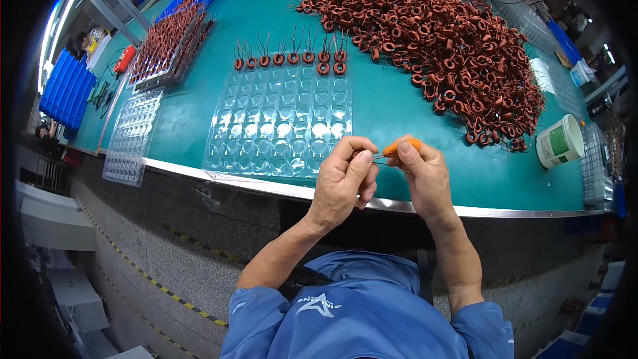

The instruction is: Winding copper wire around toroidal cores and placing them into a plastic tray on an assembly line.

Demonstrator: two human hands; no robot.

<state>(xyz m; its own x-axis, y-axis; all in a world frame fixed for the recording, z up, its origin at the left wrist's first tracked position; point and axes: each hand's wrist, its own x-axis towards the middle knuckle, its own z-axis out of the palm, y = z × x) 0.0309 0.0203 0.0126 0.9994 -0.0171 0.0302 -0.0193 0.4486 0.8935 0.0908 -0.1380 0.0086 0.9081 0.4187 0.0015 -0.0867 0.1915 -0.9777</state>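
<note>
At the near edge of the teal-topped counter, things run from left to right as follows. A small clear plastic blister tray hangs over the metal rim, with a filled tray of copper-wound coils behind it. Next lies a large clear plastic blister tray, its far row holding small copper coils with upright leads. In front of it the left hand pinches a small copper-wound ring coil between thumb and fingertips. The right hand is closed around an orange-handled tool touching that coil. Beyond lies a big heap of reddish copper coils, and a white and green cup stands at the right.
</note>
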